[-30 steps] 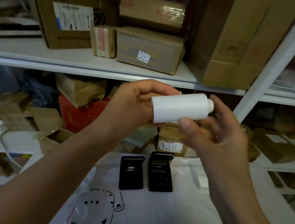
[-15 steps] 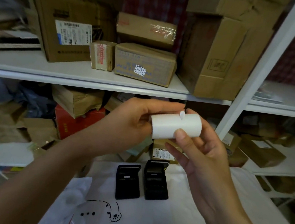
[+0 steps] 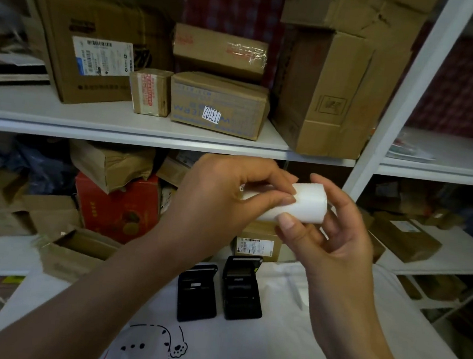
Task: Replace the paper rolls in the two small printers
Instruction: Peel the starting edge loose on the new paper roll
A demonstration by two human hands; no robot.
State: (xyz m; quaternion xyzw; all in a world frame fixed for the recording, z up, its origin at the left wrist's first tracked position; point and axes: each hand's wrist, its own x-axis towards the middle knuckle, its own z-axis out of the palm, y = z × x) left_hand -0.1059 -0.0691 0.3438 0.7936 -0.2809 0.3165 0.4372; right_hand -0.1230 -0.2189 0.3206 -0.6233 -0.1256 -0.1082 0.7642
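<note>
Two hands meet in your head view on one white paper roll (image 3: 305,203), held in the air above the worktop (image 3: 287,350); your left hand (image 3: 222,203) curls over the roll's left part, its fingers (image 3: 282,198) pinching the paper on the near face, so that grip is clamped on the roll; your right hand (image 3: 339,230) cups the roll's right end from below and behind, thumb pressed to the lower front edge, its grip likewise closed on the roll; the roll lies roughly level, slightly tilted. Below your hands two small black printers stand side by side on the white cloth of the worktop, close but apart; the left printer (image 3: 197,293) and the right printer (image 3: 242,289) both have their lids raised. Behind them a white shelf (image 3: 121,119) carries brown cardboard boxes (image 3: 218,104); a red box (image 3: 117,206) sits on the lower shelf among crumpled cartons.
</note>
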